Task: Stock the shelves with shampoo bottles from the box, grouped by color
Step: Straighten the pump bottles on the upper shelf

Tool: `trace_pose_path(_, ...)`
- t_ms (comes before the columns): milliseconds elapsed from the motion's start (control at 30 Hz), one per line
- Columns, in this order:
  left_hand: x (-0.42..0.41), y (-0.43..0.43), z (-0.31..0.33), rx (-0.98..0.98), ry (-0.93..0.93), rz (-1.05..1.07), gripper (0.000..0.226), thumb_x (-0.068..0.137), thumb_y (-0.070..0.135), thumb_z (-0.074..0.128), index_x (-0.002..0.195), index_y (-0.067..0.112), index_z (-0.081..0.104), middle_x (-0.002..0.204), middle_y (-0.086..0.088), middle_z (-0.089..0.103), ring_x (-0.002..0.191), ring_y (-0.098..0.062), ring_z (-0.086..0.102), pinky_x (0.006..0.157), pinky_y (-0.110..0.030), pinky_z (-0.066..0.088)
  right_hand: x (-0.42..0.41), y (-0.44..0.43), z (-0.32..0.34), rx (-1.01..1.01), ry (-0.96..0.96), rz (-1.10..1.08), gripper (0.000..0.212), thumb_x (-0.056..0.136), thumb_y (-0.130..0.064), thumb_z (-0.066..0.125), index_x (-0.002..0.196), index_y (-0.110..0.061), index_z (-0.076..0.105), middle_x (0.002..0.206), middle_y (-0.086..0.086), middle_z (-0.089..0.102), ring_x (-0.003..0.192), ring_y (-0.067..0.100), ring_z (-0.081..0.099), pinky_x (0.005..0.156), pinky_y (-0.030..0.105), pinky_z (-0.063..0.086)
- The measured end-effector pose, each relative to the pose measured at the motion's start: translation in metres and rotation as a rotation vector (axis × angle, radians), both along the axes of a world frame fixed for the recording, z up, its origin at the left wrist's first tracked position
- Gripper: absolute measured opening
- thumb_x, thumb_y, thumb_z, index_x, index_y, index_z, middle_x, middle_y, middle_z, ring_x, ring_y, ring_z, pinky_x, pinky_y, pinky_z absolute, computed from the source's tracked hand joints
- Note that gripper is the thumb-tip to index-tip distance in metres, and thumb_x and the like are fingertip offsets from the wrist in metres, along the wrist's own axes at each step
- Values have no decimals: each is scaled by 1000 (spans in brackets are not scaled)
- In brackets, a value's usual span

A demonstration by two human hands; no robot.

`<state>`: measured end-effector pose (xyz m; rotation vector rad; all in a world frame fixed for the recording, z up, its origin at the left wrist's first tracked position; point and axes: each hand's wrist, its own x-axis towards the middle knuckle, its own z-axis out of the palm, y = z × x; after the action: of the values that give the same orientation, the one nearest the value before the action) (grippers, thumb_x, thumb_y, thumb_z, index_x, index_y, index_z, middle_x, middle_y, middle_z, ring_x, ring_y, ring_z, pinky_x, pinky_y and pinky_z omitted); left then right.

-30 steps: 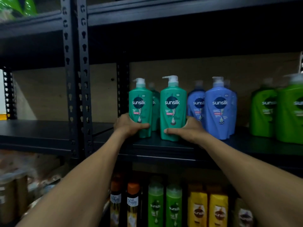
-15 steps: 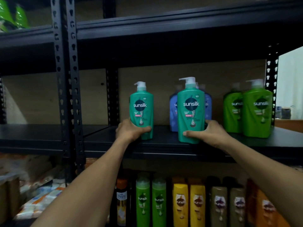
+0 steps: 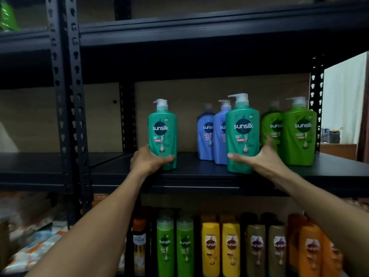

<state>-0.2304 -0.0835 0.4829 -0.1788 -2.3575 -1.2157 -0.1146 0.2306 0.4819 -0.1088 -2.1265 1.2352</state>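
Two teal pump bottles of shampoo stand on the black middle shelf (image 3: 199, 172). My left hand (image 3: 148, 159) grips the base of the left teal bottle (image 3: 162, 132). My right hand (image 3: 259, 158) grips the base of the right teal bottle (image 3: 242, 134), which stands at the shelf's front, in front of two blue bottles (image 3: 211, 134) and just left of two light green bottles (image 3: 295, 132). A wide gap separates the two teal bottles. The box is out of view.
The shelf below holds rows of smaller bottles: green (image 3: 174, 244), yellow (image 3: 220, 244), olive (image 3: 265, 246) and orange (image 3: 311, 250). Black perforated uprights (image 3: 67, 108) stand at the left. The left bay's shelf (image 3: 34, 162) is bare. Packaged goods (image 3: 30, 250) lie low left.
My right hand has carried its teal bottle rightward, from beside the left teal bottle to in front of the blue ones. The view has shifted right. My left hand has stayed put.
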Motion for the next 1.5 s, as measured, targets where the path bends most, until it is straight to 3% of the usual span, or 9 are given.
trace_pose_path(67, -2, -2, 0, 7, -14, -15, 56, 62, 55, 92, 108, 32, 70, 107, 7, 76, 95, -14, 70, 84, -33, 57, 9, -25, -4, 50, 247, -169, 131, 52, -62, 94, 152, -22, 21, 145, 2, 35, 137, 21, 35, 119, 47, 32)
trace_pose_path(167, -5, -5, 2, 29, -40, -57, 50, 60, 52, 94, 98, 33, 67, 107, 6, 76, 98, -15, 71, 91, -38, 59, 18, -63, -7, 232, 662, -261, 92, 66, -41, 89, 139, -18, 37, 128, 2, 37, 121, 22, 41, 105, 45, 42)
trace_pose_path(300, -8, -14, 6, 68, -91, -157, 49, 61, 43, 96, 98, 32, 67, 107, 5, 76, 97, -11, 72, 90, -37, 60, 3, -108, 5, 344, 758, -308, 73, 68, -17, 73, 135, -12, 43, 123, 7, 42, 114, 25, 46, 106, 22, 31)
trace_pose_path(400, -14, -22, 8, 74, -86, -184, 52, 61, 40, 97, 103, 28, 70, 105, 5, 77, 93, -9, 72, 87, -33, 60, -16, -142, 6, 349, 664, -92, 71, 73, -12, 73, 136, -17, 41, 121, 2, 43, 112, 16, 45, 98, 24, 41)
trace_pose_path(567, -33, -45, 10, 82, -83, -181, 50, 59, 40, 98, 100, 28, 71, 103, 4, 78, 93, -11, 73, 92, -37, 60, -79, -173, 7, 396, 133, 138, 78, 81, -27, 75, 142, -29, 27, 135, 2, 40, 127, 19, 42, 99, 32, 40)
trace_pose_path(833, -70, -93, 7, 149, -85, -159, 48, 59, 34, 98, 100, 25, 77, 96, 8, 79, 91, -11, 75, 89, -35, 60, -197, -199, 18, 229, -237, 169, 108, 74, -48, 85, 149, -6, 20, 152, 15, 38, 143, 31, 35, 116, 35, 34)
trace_pose_path(1033, -91, -107, 7, 181, -87, -209, 34, 70, 17, 94, 98, 22, 76, 90, 7, 78, 74, -1, 74, 61, -15, 56, -258, -219, 12, -25, -227, 228, 120, 54, -50, 97, 139, -12, 22, 143, 11, 50, 130, 29, 51, 112, 42, 44)
trace_pose_path(1300, -96, -109, 4, 212, -102, -234, 32, 71, 10, 92, 98, 18, 75, 91, 5, 78, 72, -2, 75, 59, -13, 56, -258, -206, 15, 13, -211, 130, 80, 41, -44, 101, 110, -15, 72, 110, 4, 74, 98, 21, 71, 87, 35, 61)
trace_pose_path(1500, -101, -106, 4, 240, -93, -223, 45, 64, 18, 97, 103, 17, 76, 94, 2, 79, 82, -9, 77, 65, -19, 60, -221, -170, 13, 116, -189, 123, 64, 55, -46, 98, 106, -17, 74, 103, -2, 71, 93, 16, 66, 78, 23, 50)
